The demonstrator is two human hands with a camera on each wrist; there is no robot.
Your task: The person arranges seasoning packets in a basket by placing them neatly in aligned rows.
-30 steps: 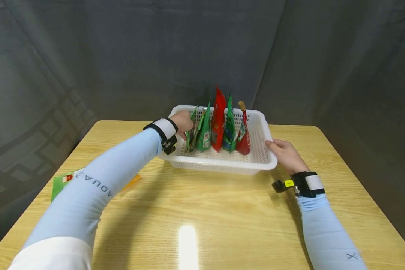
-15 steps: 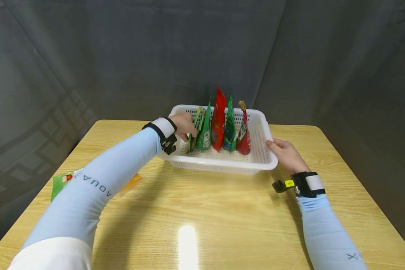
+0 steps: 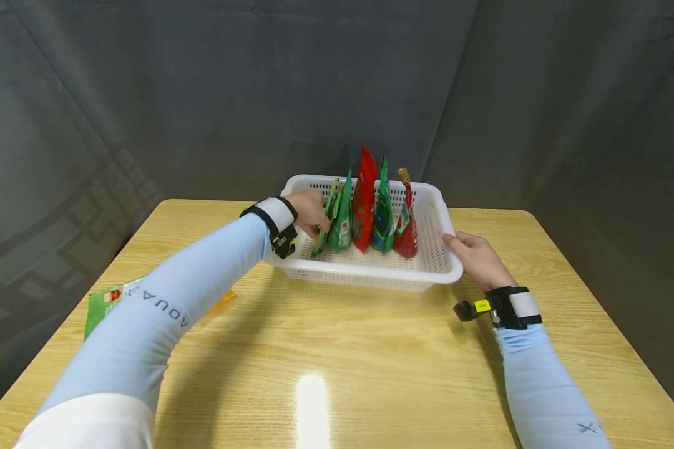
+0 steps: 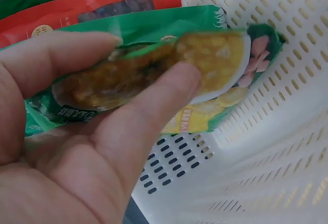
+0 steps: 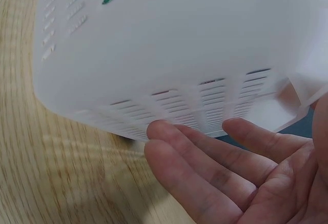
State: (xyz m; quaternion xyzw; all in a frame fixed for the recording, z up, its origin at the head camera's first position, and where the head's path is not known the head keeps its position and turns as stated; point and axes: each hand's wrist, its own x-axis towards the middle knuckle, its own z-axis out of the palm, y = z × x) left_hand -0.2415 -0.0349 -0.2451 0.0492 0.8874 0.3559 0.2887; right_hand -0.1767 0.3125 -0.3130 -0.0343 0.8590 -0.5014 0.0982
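Observation:
Inside the left end of a white perforated basket [image 3: 351, 268], my left hand [image 3: 310, 212] holds a green packet with food pictures [image 4: 218, 60]. In the left wrist view the thumb presses its front, with the index finger along its upper side. The packet leans against other upright green packets [image 3: 342, 227]. My right hand [image 3: 477, 255] grips the basket's right rim, thumb over the edge. Its other fingers [image 5: 205, 167] lie against the slotted outer wall in the right wrist view.
Farther right in the basket stand a red bag [image 3: 364, 206], another green bag [image 3: 382, 215] and a red pouch with a gold cap [image 3: 406, 234]. On the wooden table [image 3: 404, 355], a green packet [image 3: 103, 305] and something orange [image 3: 220, 304] lie partly behind the left sleeve.
My left hand has shifted slightly right with the green packet, bringing it up against the neighbouring packets. The right hand and the basket have stayed in place.

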